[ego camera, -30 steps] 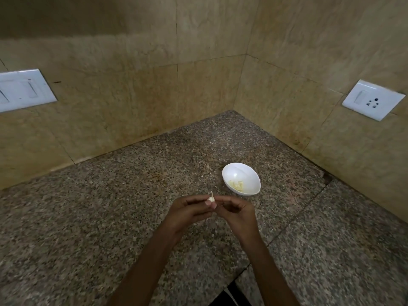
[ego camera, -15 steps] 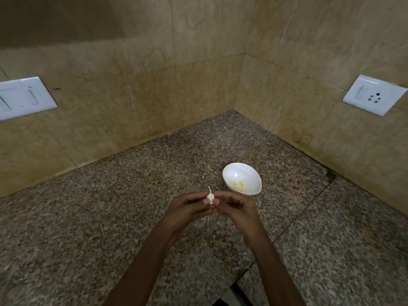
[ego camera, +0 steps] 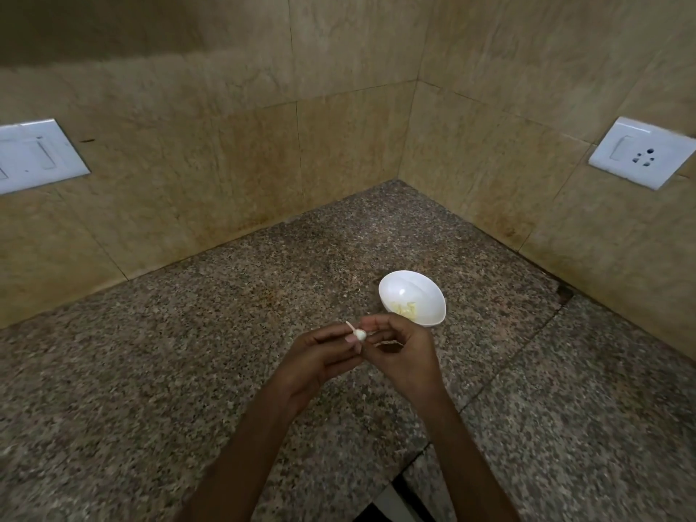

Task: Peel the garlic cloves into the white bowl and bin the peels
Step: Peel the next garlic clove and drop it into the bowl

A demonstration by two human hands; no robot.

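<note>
Above tabletop (ego camera: 188,371), near side of white bowl (ego camera: 425,295): pinching garlic clove (ego camera: 360,335) between left hand (ego camera: 320,356) and right hand (ego camera: 403,356), held close, probably for short drop once peeled.

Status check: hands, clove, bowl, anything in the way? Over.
Left hand, right hand both pinching small white garlic clove, papery tip attached. Oval white bowl just beyond, peeled cloves inside. Nothing between.
</note>
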